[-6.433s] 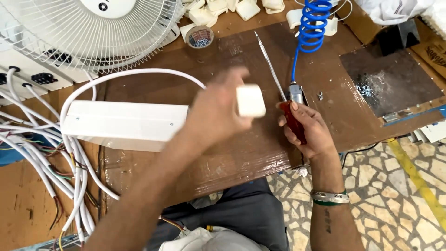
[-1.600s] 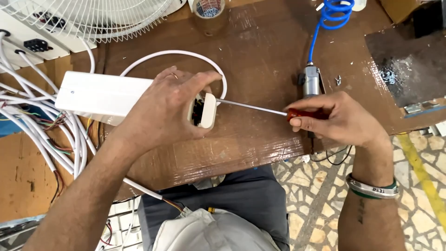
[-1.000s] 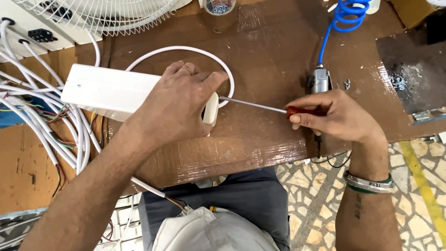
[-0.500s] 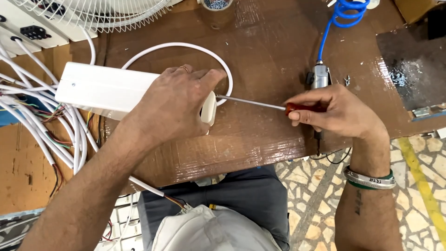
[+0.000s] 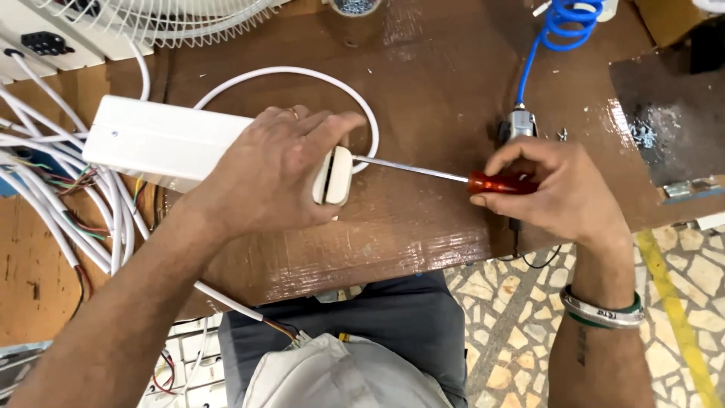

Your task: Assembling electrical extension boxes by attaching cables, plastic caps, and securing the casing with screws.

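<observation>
Red-handled screwdriver (image 5: 453, 175), gripped in the right hand (image 5: 563, 189), meets the white plug (image 5: 332, 176) clasped by the left hand (image 5: 272, 177); a steady, level shaft looks best.

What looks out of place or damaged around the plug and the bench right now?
Nothing looks broken. The white plug in the left hand shows a dark gap between its halves, and small screws lie loose near the right hand.

1 head view: I look steeply down, close, across the table's (image 5: 453, 68) near edge, far edge beyond frame.
</observation>
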